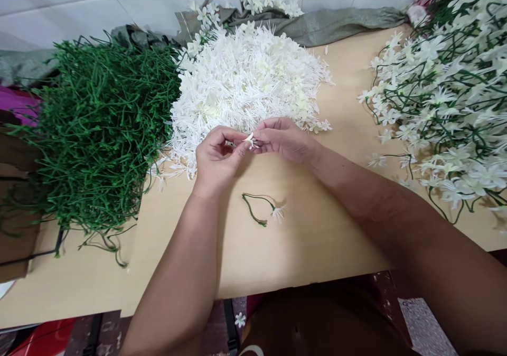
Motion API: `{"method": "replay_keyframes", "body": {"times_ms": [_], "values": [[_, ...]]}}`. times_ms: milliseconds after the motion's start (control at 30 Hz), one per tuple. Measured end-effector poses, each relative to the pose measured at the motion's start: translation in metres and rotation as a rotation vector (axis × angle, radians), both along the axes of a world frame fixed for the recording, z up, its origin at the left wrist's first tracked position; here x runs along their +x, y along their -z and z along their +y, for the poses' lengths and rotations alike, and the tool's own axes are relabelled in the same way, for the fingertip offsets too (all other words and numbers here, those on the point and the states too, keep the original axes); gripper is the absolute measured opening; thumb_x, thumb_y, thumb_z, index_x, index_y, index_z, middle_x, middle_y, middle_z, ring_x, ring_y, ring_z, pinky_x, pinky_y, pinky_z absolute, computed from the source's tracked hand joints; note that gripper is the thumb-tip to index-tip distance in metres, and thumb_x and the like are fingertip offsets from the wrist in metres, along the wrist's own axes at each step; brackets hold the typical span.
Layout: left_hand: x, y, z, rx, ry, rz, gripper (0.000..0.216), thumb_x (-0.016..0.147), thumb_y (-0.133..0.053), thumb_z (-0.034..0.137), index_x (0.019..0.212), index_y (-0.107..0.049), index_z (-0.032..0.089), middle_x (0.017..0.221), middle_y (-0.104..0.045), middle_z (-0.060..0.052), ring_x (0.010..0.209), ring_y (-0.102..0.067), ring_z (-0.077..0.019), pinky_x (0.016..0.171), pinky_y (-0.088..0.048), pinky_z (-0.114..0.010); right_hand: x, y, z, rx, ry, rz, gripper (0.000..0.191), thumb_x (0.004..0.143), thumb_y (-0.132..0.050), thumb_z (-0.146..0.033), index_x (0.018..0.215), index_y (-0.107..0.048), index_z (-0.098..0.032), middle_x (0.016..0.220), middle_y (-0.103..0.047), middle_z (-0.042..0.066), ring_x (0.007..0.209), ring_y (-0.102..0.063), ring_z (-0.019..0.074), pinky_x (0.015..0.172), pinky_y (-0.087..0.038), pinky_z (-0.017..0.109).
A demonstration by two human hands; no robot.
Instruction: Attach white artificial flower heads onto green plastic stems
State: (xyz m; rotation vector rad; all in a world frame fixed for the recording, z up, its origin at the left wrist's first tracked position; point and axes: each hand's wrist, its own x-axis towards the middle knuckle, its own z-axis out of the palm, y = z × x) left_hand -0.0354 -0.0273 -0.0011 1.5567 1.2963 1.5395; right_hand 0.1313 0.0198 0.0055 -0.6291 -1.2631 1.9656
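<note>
Both hands, left hand (pixel 217 158) and right hand (pixel 282 138), pinch one small white flower (pixel 249 140); it could slip into the white flower pile (pixel 247 81) behind.

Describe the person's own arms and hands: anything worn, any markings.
Both forearms are bare as far as the view shows: no sleeves, no gloves. The left hand and right hand show no rings, watch or bracelet on the visible sides. No markings or tattoos can be seen.
</note>
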Motion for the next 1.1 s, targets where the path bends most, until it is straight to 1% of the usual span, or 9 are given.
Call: {"method": "replay_keyframes", "body": {"times_ms": [267,533,867,1000,1100], "values": [[-0.002,0.003,0.001,0.036,0.019,0.004,0.015,0.066,-0.084,0.021,0.074,-0.072,0.022,0.077,-0.066,-0.001,0.070,-0.058,-0.0126,0.058,-0.045,-0.025,0.001,0.001,0.000,-0.008,0.001,0.012,0.026,0.073,-0.085,-0.032,0.069,-0.067,-0.013,0.069,-0.068,0.001,0.066,-0.063,0.0074,0.069,-0.057,0.022],[-0.002,0.002,0.001,0.017,0.006,0.012,0.017,0.065,-0.085,0.016,0.072,-0.070,0.021,0.077,-0.065,-0.001,0.070,-0.058,-0.0116,0.058,-0.045,-0.025,0.001,0.000,0.000,0.013,-0.005,0.005,0.029,0.073,-0.085,-0.034,0.068,-0.065,-0.013,0.067,-0.066,0.000,0.066,-0.062,0.0071,0.068,-0.057,0.021],[-0.005,0.010,0.004,0.124,0.025,0.082,0.017,0.070,-0.084,0.030,0.077,-0.071,0.022,0.077,-0.066,-0.001,0.069,-0.060,-0.0118,0.055,-0.044,-0.024,0.001,0.002,0.001,0.030,-0.029,0.043,0.034,0.067,-0.088,-0.037,0.064,-0.064,-0.014,0.064,-0.065,-0.002,0.065,-0.062,0.0063,0.068,-0.056,0.019],[-0.007,0.012,0.004,0.149,0.026,0.118,0.017,0.072,-0.083,0.032,0.078,-0.070,0.022,0.079,-0.066,-0.001,0.071,-0.061,-0.0124,0.056,-0.046,-0.024,0.001,0.000,0.000,0.024,-0.012,0.021,0.029,0.069,-0.086,-0.032,0.064,-0.063,-0.014,0.063,-0.065,-0.002,0.064,-0.062,0.0062,0.067,-0.056,0.018],[-0.007,0.012,0.004,0.153,0.016,0.171,0.018,0.074,-0.082,0.033,0.078,-0.068,0.022,0.080,-0.065,-0.001,0.071,-0.062,-0.0127,0.057,-0.048,-0.025,-0.002,-0.003,-0.002,0.003,0.028,-0.017,0.020,0.074,-0.080,-0.019,0.064,-0.063,-0.014,0.063,-0.065,-0.002,0.063,-0.062,0.0055,0.066,-0.056,0.018]]}}
